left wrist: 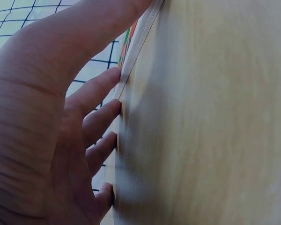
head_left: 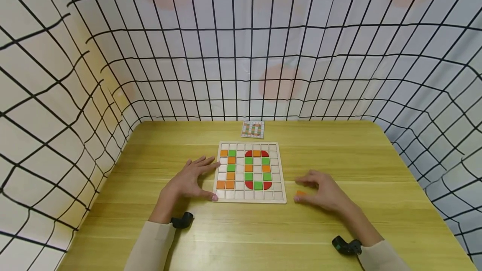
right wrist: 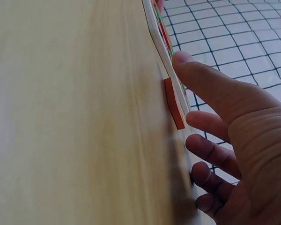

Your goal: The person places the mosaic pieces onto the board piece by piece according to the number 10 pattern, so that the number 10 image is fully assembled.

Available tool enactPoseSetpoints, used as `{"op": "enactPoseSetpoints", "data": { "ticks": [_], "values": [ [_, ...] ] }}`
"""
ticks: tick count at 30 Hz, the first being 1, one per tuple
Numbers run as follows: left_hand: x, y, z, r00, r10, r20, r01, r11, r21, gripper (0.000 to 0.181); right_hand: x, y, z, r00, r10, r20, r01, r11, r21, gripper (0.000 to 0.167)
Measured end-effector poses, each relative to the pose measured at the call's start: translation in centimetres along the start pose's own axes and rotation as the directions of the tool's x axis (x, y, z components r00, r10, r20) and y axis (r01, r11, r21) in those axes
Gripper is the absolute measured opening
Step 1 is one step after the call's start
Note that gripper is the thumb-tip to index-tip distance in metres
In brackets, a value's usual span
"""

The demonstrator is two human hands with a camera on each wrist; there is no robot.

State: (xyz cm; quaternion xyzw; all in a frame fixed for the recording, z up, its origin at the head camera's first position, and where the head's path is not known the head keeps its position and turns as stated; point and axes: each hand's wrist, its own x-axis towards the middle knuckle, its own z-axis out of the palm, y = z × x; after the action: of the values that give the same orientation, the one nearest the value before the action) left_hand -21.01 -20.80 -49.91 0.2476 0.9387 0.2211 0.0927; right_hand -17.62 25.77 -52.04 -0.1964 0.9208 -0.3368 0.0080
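Note:
On the table lies a pale square board with a grid of cells. Orange, green and red tiles fill some cells, forming a figure at the left and a ring with red rounded corners at the right. My left hand is spread at the board's left side, its thumb at the near left corner and its index finger at the left edge. Right of the board, my right hand is over the table with thumb and fingers apart. A loose orange tile lies between them, partly hidden by the thumb in the head view.
A small card printed with a similar grid pattern lies beyond the board. The wooden table ends at a white wall with black grid lines, which also rises on both sides.

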Motion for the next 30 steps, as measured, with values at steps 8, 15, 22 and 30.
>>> {"op": "enactPoseSetpoints", "data": {
  "ticks": [8,15,22,30],
  "values": [
    [0.0,-0.1,0.0,1.000,-0.006,-0.001,0.006,1.000,0.002,0.112,-0.5,0.5,0.0,1.000,0.022,0.008,-0.022,0.999,-0.023,0.049],
    [0.0,-0.2,0.1,1.000,-0.003,0.002,0.003,1.000,0.004,0.112,-0.8,0.8,-0.3,1.000,-0.020,0.001,0.020,1.000,0.010,0.039],
    [0.1,0.1,0.1,1.000,-0.001,0.001,0.001,1.000,-0.002,0.111,-0.8,1.1,-0.5,1.000,-0.027,0.014,0.027,0.999,0.046,0.026],
    [0.1,-0.2,0.2,1.000,0.004,0.000,-0.004,1.000,0.005,0.112,-0.1,0.8,-0.4,1.000,-0.017,-0.011,0.017,0.999,0.034,0.028]
  ]
}}
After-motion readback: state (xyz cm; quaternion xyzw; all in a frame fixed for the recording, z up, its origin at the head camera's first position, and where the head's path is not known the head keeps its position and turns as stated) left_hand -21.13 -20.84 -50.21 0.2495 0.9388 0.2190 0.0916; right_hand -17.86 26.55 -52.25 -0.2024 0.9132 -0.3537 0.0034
